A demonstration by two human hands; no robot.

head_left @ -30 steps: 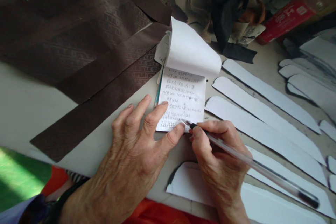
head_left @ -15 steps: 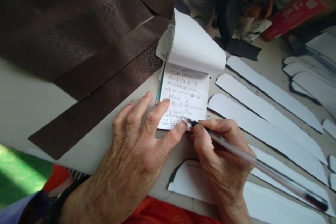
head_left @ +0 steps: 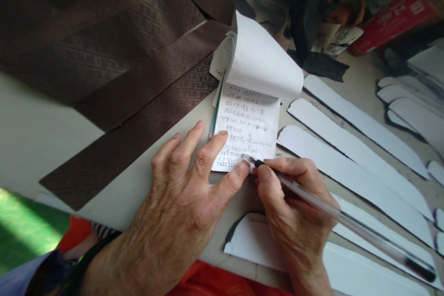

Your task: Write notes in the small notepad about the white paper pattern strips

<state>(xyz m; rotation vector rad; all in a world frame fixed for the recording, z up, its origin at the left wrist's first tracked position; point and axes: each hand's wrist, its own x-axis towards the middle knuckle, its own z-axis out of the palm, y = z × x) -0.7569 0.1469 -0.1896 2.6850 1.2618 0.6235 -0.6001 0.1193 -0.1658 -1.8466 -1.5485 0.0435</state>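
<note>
A small notepad (head_left: pixel 249 120) lies on the table, its page covered with handwritten lines and numbers. Its upper sheet (head_left: pixel 265 58) is folded back and curls over the top. My left hand (head_left: pixel 190 194) rests with fingers spread, the index fingertip and thumb on the lower left of the page. Between thumb and fingers, my right hand (head_left: pixel 294 208) grips a clear-barrelled pen (head_left: pixel 322 203) with a black tip and end. The pen's point meets the page near its bottom edge, just above my left thumb.
Brown patterned sheets and strips (head_left: pixel 149 88) cover the table's left and back. Long white dark-edged pieces (head_left: pixel 347 175) lie in rows on the right. Black scraps (head_left: pixel 324 65) and a bottle with a red label (head_left: pixel 395 23) are at the back right.
The view has shifted slightly, so everything sits a little further right. Both hands keep the same pose, and the pen's point stays near the same place on the page.
</note>
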